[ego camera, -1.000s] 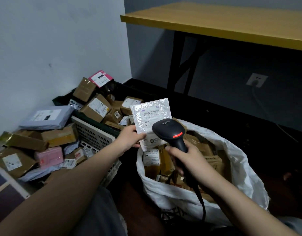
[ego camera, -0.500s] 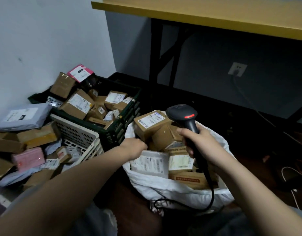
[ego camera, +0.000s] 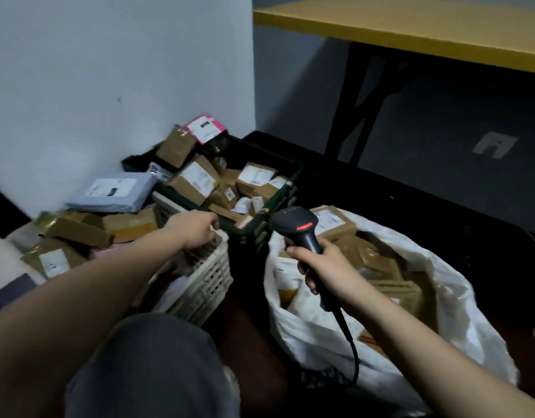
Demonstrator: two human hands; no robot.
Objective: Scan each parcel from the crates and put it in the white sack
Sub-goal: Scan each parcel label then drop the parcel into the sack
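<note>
My right hand [ego camera: 326,267] grips the handle of the black handheld barcode scanner [ego camera: 302,229], held upright over the open white plastic sack [ego camera: 441,297], its red indicator lit. The sack holds brown cardboard parcels [ego camera: 381,267]. My left hand [ego camera: 194,229] reaches over the rim of the white lattice plastic crate [ego camera: 206,282], fingers loosely curled downward; I cannot tell whether they hold anything. More brown boxed parcels [ego camera: 194,182] fill the dark green plastic crate [ego camera: 278,188] behind it. A grey poly mailer [ego camera: 112,193] lies on the left pile.
</note>
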